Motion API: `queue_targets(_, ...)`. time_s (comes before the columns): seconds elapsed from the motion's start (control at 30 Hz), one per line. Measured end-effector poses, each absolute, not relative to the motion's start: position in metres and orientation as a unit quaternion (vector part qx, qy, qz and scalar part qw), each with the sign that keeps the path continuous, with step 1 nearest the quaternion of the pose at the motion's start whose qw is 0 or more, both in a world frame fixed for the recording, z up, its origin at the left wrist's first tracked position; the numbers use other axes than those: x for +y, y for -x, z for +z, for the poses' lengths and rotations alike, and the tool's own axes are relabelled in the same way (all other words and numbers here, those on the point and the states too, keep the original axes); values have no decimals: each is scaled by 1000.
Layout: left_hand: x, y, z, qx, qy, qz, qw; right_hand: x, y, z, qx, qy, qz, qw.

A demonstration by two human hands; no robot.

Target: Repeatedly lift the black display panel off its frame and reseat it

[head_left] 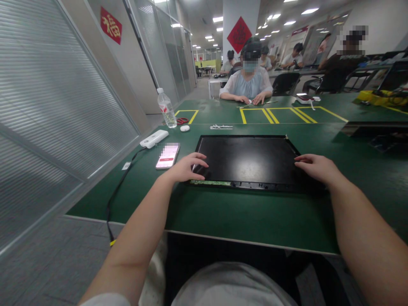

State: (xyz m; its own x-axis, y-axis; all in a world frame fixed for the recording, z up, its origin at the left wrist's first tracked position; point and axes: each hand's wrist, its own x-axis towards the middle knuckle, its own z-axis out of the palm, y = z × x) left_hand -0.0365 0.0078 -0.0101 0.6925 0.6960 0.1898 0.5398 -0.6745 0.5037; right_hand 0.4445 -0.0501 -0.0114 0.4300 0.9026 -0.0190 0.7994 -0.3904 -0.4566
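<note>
A black rectangular screen panel (248,159) lies on the green table in front of me, glossy side up. A green circuit board strip (210,183) runs along the left part of its near edge. At the panel's left side is my left hand (188,166), open, its thumb and fingers apart over the rim and near corner. My right hand (315,168) is at the right rim with fingers stretched toward the panel; it is open, and its underside is hidden.
Left of the panel are a phone (168,155), a white power bank (154,139) with a black cable, a water bottle (166,108), red-handled scissors (182,121) and a small white case (185,128). Small metal strips (221,126) lie beyond the panel. Another person (247,83) works across the table.
</note>
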Motion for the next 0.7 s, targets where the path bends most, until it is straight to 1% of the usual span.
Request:
queue_targets(0.37,0,30,-5,351,-887,199,226,-50,-444,-13,-523,821,106,206)
queue_targets(0.53,2,30,-7,360,-883,201,225,-50,-443,-12,-513,825,111,209)
queue_targets(0.7,4,30,-12,417,-855,239,196,-50,-444,-13,-499,830,97,232)
